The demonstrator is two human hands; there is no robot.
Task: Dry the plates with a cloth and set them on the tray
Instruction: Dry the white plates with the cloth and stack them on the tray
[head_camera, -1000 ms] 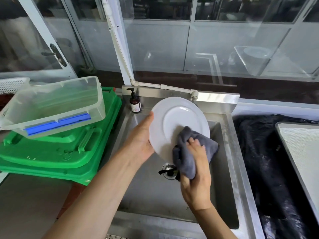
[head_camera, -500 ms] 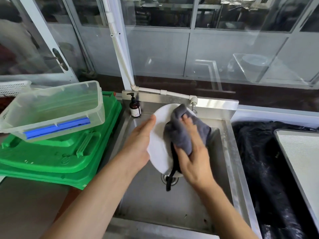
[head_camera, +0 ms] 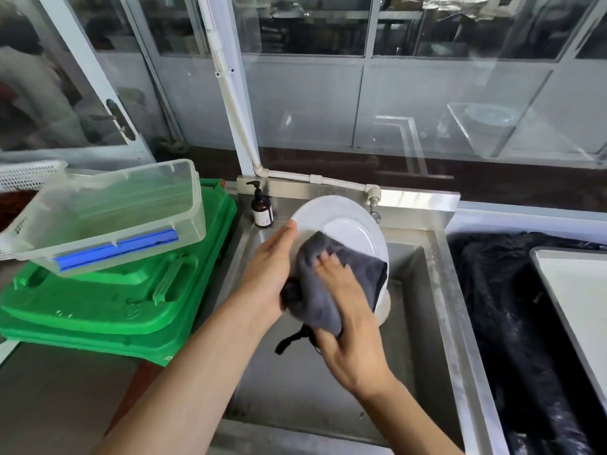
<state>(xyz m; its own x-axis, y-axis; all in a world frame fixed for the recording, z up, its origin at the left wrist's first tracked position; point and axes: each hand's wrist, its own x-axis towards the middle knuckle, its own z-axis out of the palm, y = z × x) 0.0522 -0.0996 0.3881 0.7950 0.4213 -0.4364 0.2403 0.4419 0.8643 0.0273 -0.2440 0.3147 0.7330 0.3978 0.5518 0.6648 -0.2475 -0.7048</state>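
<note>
Head view, looking down on a steel sink. A person holds a white plate tilted on edge above the basin. The left hand grips the plate's left rim, thumb lying along the edge and the fingers hidden behind it. The right hand presses a grey cloth against the plate's lower face, fingers spread flat on the fabric, with the cloth's lower end bunched under the palm. A black strap hangs from the cloth. A brown pump bottle stands on the sink's back left corner, just beside the plate. Left of the sink, a clear tub with a blue clip sits tilted on stacked green lids. Right of the sink, black plastic sheeting covers the counter, and a pale tray lies on it at the right edge, well apart from the plate
</note>
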